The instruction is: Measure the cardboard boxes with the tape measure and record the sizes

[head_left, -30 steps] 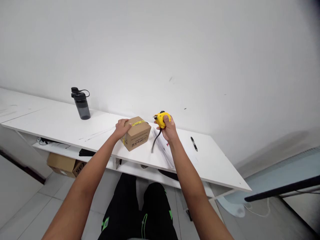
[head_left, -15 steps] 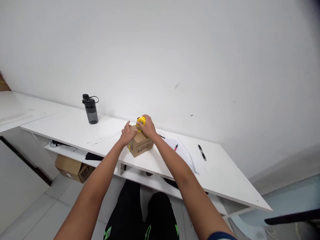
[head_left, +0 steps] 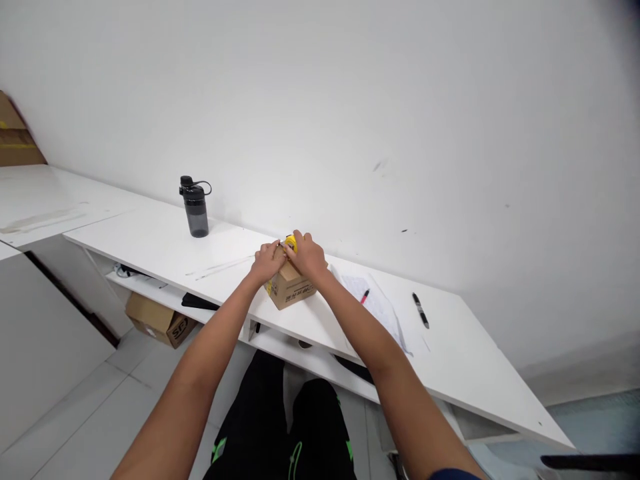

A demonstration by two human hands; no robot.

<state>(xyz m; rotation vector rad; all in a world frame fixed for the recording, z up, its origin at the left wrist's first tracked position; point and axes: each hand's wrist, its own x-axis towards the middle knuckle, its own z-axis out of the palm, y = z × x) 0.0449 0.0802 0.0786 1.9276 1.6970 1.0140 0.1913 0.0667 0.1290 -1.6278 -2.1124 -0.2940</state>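
Note:
A small cardboard box [head_left: 295, 291] sits on the white desk near its front edge. Over its top, my right hand [head_left: 308, 255] is closed around a yellow tape measure [head_left: 291, 244]. My left hand [head_left: 268, 260] is at the box's upper left, its fingers pinched together beside the tape measure. What the left fingertips grip is too small to make out. Both hands hide part of the box's top.
On the white desk [head_left: 225, 257] a dark bottle [head_left: 196, 212] stands at the back left. Right of the box lie papers [head_left: 383, 310] with a red pen [head_left: 365, 296], then a black pen [head_left: 421, 310]. An SF carton [head_left: 157, 319] sits below.
The camera view has shifted, so the desk items appear farther right. My left fingers have closed near the tape measure. My right hand still holds it over the box.

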